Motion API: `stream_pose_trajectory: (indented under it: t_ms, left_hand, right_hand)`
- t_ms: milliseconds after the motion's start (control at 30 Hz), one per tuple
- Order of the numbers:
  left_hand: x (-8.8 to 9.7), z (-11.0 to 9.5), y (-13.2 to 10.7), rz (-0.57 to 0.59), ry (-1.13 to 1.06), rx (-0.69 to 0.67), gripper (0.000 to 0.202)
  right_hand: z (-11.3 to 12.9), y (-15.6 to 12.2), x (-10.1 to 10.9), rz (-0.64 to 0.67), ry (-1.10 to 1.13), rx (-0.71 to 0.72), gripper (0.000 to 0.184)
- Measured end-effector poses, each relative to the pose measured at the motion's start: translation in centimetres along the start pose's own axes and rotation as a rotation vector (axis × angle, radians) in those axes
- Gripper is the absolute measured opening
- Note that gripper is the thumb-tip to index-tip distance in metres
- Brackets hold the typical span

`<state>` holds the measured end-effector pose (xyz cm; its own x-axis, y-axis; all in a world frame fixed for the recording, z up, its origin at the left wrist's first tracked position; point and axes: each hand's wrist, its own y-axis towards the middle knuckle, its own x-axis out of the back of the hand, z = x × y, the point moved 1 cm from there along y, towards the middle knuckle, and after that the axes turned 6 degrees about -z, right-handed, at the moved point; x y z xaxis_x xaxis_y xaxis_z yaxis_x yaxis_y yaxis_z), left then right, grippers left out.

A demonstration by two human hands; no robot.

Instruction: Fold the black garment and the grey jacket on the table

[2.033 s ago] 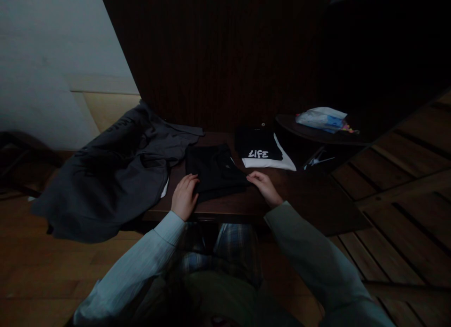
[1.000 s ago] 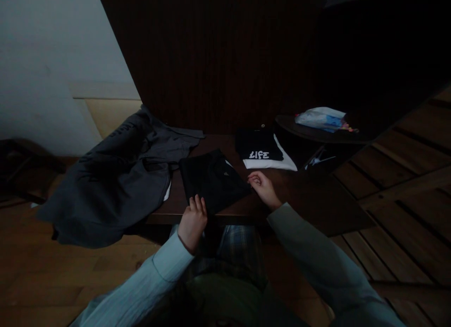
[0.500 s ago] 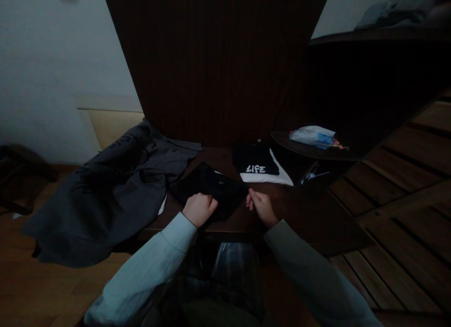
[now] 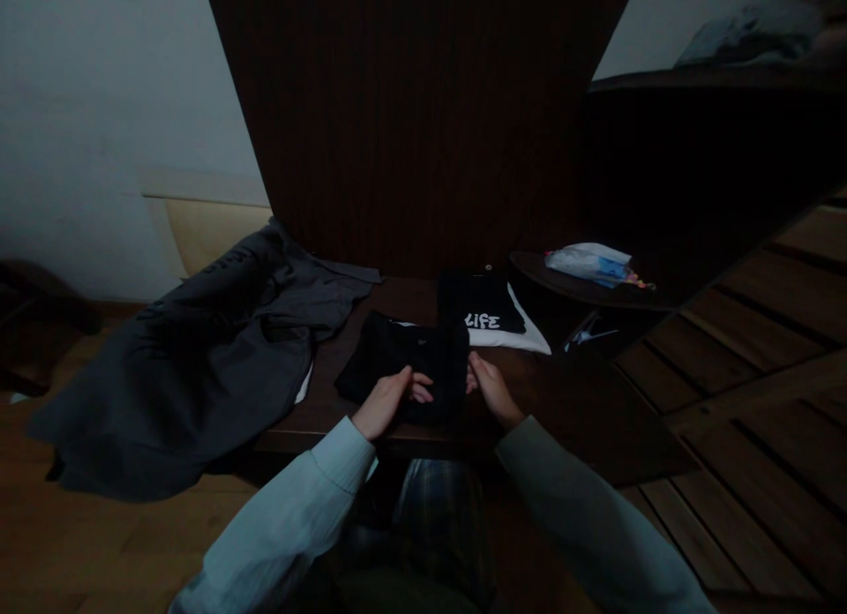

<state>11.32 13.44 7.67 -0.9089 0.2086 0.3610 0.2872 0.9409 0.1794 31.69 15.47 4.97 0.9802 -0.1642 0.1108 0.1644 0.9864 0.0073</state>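
Note:
A black garment (image 4: 377, 354), folded into a small bundle with a tiny pale mark on it, lies near the front edge of the dark wooden surface (image 4: 529, 402). Over its front part rests my left hand (image 4: 390, 398), open, its fingers loosely apart. My right hand (image 4: 493, 391) is at the bundle's right edge, fingers slightly bent and apart, seemingly touching the side of the cloth. Just behind are a folded black garment with white lettering (image 4: 482, 301) and a white folded cloth (image 4: 522, 339) under it.
To the left, a large dark grey garment (image 4: 198, 358) spreads out and hangs over the front edge. A clear plastic packet (image 4: 588, 263) sits on a rounded shelf (image 4: 562, 283) at right. A tall dark panel (image 4: 410, 120) rises behind. Wooden slats (image 4: 760, 367) stand at far right.
The black garment has gone from a stretched, pointed shape to a squarer folded bundle. My left hand has opened from a fist and moved slightly right. The right hand stays almost in place.

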Motion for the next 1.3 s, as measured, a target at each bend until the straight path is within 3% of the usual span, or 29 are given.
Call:
stream_pose_trajectory:
  t_ms: [67,100,200,300,400,533,667,833,967,1067,1233,1300]
  left_hand:
    - [1.0,-0.5,-0.7,0.145,0.066,-0.144,0.046]
    - [1.5,-0.5,-1.0,0.139,0.148,-0.206,0.041]
    - [3.1,1.1,-1.5,-0.030,0.481,-0.284,0.039]
    - [4.2,4.1,-1.7,-0.161,0.740,-0.222,0.044]
    - [4.9,6.3,-1.6,-0.234,0.811,-0.140,0.056]
    - [5.5,7.0,-1.8,-0.244,0.701,-0.117,0.061]
    - [6.5,6.3,-1.3,-0.191,0.434,-0.020,0.061]
    - [7.9,5.1,3.3,-0.125,-0.022,0.292,0.063]
    - [7.3,5.4,6.8,-0.097,-0.216,0.436,0.066]
    - [6.7,6.5,7.3,-0.126,-0.229,0.370,0.073]
    - [6.8,7.7,6.1,-0.127,-0.148,0.016,0.095]
    - [7.1,7.6,5.7,-0.093,-0.123,-0.059,0.094]
  right_hand:
    - [0.1,0.5,0.0,0.016,0.038,-0.047,0.056]
    - [0.1,0.7,-0.1,0.028,0.046,-0.061,0.052]
    - [-0.6,1.6,-0.2,0.000,-0.003,-0.059,0.043]
    - [-1.8,2.3,-0.4,-0.067,-0.079,-0.001,0.039]
    - [-2.7,2.8,-0.6,-0.073,-0.138,0.072,0.033]
    - [-2.8,2.7,-0.9,-0.134,-0.253,0.177,0.029]
    - [-2.4,2.2,-1.2,-0.166,-0.313,0.255,0.028]
    - [-1.9,1.9,-1.3,-0.166,-0.310,0.296,0.022]
    - [-1.6,1.8,-1.2,-0.151,-0.265,0.282,0.021]
    - [-1.7,1.8,-1.2,-0.143,-0.160,0.238,0.027]
    - [-1.4,1.5,-1.3,-0.085,0.086,0.150,0.043]
    - [-1.1,1.3,-1.5,-0.043,0.127,0.105,0.048]
